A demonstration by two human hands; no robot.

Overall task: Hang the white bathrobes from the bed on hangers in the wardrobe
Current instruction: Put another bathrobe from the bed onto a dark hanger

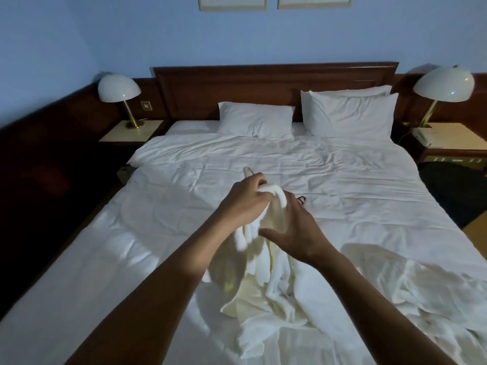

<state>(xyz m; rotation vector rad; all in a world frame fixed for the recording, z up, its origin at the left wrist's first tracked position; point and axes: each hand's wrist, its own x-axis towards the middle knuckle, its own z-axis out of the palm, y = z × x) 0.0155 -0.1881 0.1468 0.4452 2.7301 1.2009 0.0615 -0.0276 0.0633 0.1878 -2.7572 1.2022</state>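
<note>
**A:** So, where is the bathrobe [274,280] just now?

**B:** Over the middle of the bed [158,233], gathered up in both my hands. Its top end is bunched at my fingers and the rest hangs down towards me, so the long axis runs from my hands to the foot of the bed. The lower folds lie crumpled on the duvet.

**A:** And each hand?

**B:** My left hand [246,200] is closed tight round a thick roll of white towelling at the very top. My right hand [295,230] is just beside it and a little lower, with the fingers half spread and the thumb curled in. It clasps the cream-looking cloth between them.

**A:** Anything inside the cloth?

**B:** A pale tip [247,172] sticks up behind my left hand and a small dark hook [302,199] shows past my right. It may be a hanger, but the light is too dim to be sure.

**A:** Another robe?

**B:** A second bathrobe [400,275] lies rumpled flat on the bed to my right, apart from both hands.
</note>
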